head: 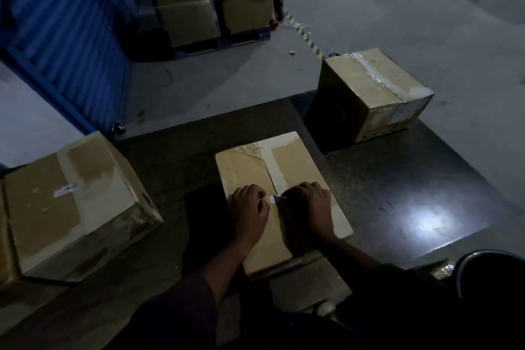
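A flat brown cardboard box [287,167] lies on the dark floor mat [397,193] in front of me, with a strip of pale tape along its middle seam. My left hand [247,212] and my right hand [311,212] both rest on the near half of its top, fingers curled. Between them they pinch a small white piece [274,198], apparently the end of the tape or a label, right at the seam. What exactly the piece is cannot be made out in the dim light.
A taped box [71,202] stands close on the left, another [369,94] on the floor at the far right. Wheeled racks stacked with boxes [210,0] stand at the back, next to a blue corrugated wall [62,23]. A dark round object [491,273] is at lower right.
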`<act>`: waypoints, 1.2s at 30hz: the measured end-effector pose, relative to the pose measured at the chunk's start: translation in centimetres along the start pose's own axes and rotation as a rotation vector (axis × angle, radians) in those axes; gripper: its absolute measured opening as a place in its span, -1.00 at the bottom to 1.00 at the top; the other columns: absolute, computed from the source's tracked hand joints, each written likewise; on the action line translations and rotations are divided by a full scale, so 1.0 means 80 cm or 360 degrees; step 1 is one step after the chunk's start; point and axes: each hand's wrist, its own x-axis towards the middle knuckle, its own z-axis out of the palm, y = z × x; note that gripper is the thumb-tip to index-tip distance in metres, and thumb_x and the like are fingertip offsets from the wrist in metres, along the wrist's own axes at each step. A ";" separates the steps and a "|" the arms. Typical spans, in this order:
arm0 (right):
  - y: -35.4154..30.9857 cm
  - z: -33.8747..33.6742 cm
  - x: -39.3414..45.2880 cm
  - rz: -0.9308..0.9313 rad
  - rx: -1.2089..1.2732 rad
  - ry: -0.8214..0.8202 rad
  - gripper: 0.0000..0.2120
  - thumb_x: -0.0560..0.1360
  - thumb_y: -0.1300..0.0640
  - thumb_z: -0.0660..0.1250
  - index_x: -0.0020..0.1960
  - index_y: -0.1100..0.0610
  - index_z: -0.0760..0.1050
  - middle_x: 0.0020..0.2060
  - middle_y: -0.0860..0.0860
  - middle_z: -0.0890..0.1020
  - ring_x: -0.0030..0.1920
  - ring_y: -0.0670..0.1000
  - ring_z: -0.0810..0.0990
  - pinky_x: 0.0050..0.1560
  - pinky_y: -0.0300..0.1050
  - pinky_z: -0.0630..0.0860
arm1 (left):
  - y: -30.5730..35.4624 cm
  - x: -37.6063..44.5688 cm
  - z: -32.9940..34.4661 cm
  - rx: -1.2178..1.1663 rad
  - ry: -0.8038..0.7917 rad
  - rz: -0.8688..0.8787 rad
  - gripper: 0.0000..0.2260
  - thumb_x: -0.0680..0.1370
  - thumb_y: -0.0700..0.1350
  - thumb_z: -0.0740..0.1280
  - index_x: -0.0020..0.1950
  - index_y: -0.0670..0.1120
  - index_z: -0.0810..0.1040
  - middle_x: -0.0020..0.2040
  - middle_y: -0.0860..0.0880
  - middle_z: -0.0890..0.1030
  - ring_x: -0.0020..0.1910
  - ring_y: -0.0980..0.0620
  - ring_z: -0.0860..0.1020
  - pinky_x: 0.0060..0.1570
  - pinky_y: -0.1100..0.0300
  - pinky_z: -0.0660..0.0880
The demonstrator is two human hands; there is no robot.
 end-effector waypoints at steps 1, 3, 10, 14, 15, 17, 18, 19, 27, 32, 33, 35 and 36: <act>0.001 0.000 0.000 -0.0004 -0.0014 -0.0005 -0.56 0.41 -0.23 0.03 -0.05 -0.09 0.63 -0.12 -0.10 0.62 -0.02 0.02 0.49 -0.11 -0.10 0.10 | 0.001 0.001 0.000 -0.0007 0.0014 -0.0007 -0.93 0.47 -0.10 0.25 -0.09 0.01 0.50 -0.13 0.03 0.57 -0.09 -0.08 0.51 -0.07 -0.02 0.43; 0.003 0.001 0.000 -0.0019 -0.0004 -0.0007 -0.62 0.41 -0.19 0.07 -0.07 -0.10 0.62 -0.14 -0.11 0.62 -0.05 0.02 0.50 -0.13 -0.12 0.07 | 0.002 0.001 0.001 -0.0031 0.0047 -0.0022 -0.86 0.47 -0.10 0.18 -0.10 0.01 0.52 -0.13 0.00 0.59 -0.09 -0.11 0.52 -0.08 -0.03 0.43; 0.008 0.003 -0.003 -0.0035 0.0103 -0.0016 -0.88 0.46 0.06 0.35 -0.04 -0.09 0.61 -0.11 -0.10 0.63 -0.04 0.01 0.48 -0.11 -0.10 0.14 | 0.005 0.001 0.000 -0.0077 0.0054 -0.0035 -0.81 0.48 -0.10 0.13 -0.09 0.01 0.54 -0.11 0.00 0.60 -0.08 -0.11 0.52 -0.06 -0.02 0.43; 0.010 0.005 -0.006 -0.0064 0.0097 -0.0031 -0.85 0.44 0.11 0.42 -0.06 -0.12 0.59 -0.14 -0.15 0.60 -0.06 -0.03 0.47 -0.14 -0.09 0.17 | 0.005 0.002 -0.001 -0.0098 0.0075 -0.0046 -0.80 0.47 -0.10 0.12 -0.10 0.00 0.55 -0.11 0.00 0.60 -0.08 -0.11 0.53 -0.06 -0.01 0.43; 0.010 0.005 -0.006 -0.0070 0.0105 -0.0029 -0.85 0.44 0.12 0.42 -0.06 -0.12 0.59 -0.15 -0.15 0.60 -0.07 -0.03 0.47 -0.15 -0.08 0.18 | 0.006 0.001 -0.002 -0.0093 0.0078 -0.0040 -0.80 0.47 -0.10 0.13 -0.10 0.00 0.55 -0.11 0.00 0.60 -0.08 -0.11 0.53 -0.06 -0.01 0.43; 0.010 0.005 -0.009 -0.0077 0.0141 -0.0011 -0.83 0.43 0.13 0.42 -0.07 -0.13 0.58 -0.16 -0.16 0.59 -0.08 -0.03 0.47 -0.14 -0.06 0.24 | 0.005 0.001 -0.002 -0.0073 0.0061 -0.0044 -0.82 0.48 -0.10 0.14 -0.09 0.01 0.54 -0.10 0.00 0.60 -0.08 -0.10 0.52 -0.06 -0.01 0.43; 0.011 0.005 -0.010 -0.0084 0.0173 0.0000 -0.81 0.42 0.15 0.42 -0.06 -0.13 0.57 -0.15 -0.17 0.58 -0.08 -0.04 0.46 -0.13 -0.03 0.30 | 0.005 0.001 -0.001 -0.0067 0.0049 -0.0051 -0.82 0.49 -0.10 0.14 -0.08 0.02 0.54 -0.10 0.01 0.59 -0.07 -0.09 0.52 -0.05 -0.01 0.43; 0.011 0.004 -0.013 -0.0080 0.0220 0.0019 -0.79 0.42 0.16 0.42 -0.06 -0.14 0.56 -0.15 -0.18 0.58 -0.08 -0.05 0.46 -0.11 0.01 0.36 | 0.005 0.000 -0.002 -0.0067 0.0039 -0.0057 -0.83 0.49 -0.11 0.15 -0.08 0.02 0.53 -0.10 0.01 0.59 -0.07 -0.09 0.51 -0.05 -0.01 0.42; 0.012 -0.008 -0.024 0.0217 0.0826 0.0178 -0.83 0.50 0.04 0.41 0.09 -0.03 0.58 -0.11 -0.09 0.65 -0.09 -0.15 0.63 -0.07 -0.09 0.62 | 0.009 0.000 -0.005 -0.0054 -0.0002 -0.0096 -0.85 0.52 -0.17 0.21 -0.06 0.01 0.56 -0.08 -0.01 0.61 -0.05 -0.10 0.52 -0.01 -0.04 0.44; 0.013 -0.030 -0.038 0.0484 0.1194 0.0206 -0.71 0.48 0.03 0.44 0.18 0.01 0.56 -0.18 -0.05 0.68 -0.15 -0.13 0.67 -0.20 -0.23 0.55 | 0.016 0.008 -0.005 -0.0066 -0.0054 -0.0226 -0.86 0.54 -0.20 0.28 -0.08 0.03 0.56 -0.06 0.01 0.62 -0.01 -0.08 0.53 0.01 0.00 0.44; 0.016 -0.036 -0.041 0.0565 0.1268 0.0233 -0.75 0.46 0.00 0.46 0.11 0.01 0.59 -0.16 -0.05 0.69 -0.13 -0.12 0.67 -0.18 -0.21 0.54 | 0.023 0.010 -0.005 -0.0079 -0.0068 -0.0229 -0.86 0.56 -0.18 0.26 -0.08 0.04 0.56 -0.06 0.03 0.62 0.00 -0.05 0.53 0.00 0.04 0.43; 0.022 -0.046 -0.048 0.0693 0.1348 0.0290 -0.88 0.47 0.01 0.46 -0.03 0.01 0.64 -0.15 -0.03 0.71 -0.13 -0.04 0.68 -0.16 -0.07 0.58 | 0.044 0.013 -0.006 -0.0156 -0.0107 -0.0162 -0.86 0.59 -0.14 0.24 -0.04 0.05 0.57 -0.04 0.07 0.61 0.02 0.01 0.51 -0.03 0.11 0.40; 0.026 -0.052 -0.053 0.0730 0.1367 0.0330 -0.95 0.49 0.05 0.44 -0.08 0.00 0.66 -0.18 -0.04 0.71 -0.16 -0.03 0.68 -0.16 -0.03 0.58 | 0.059 0.014 -0.005 -0.0221 -0.0129 -0.0121 -0.86 0.60 -0.14 0.24 -0.02 0.06 0.57 -0.03 0.08 0.60 0.03 0.04 0.49 -0.03 0.12 0.41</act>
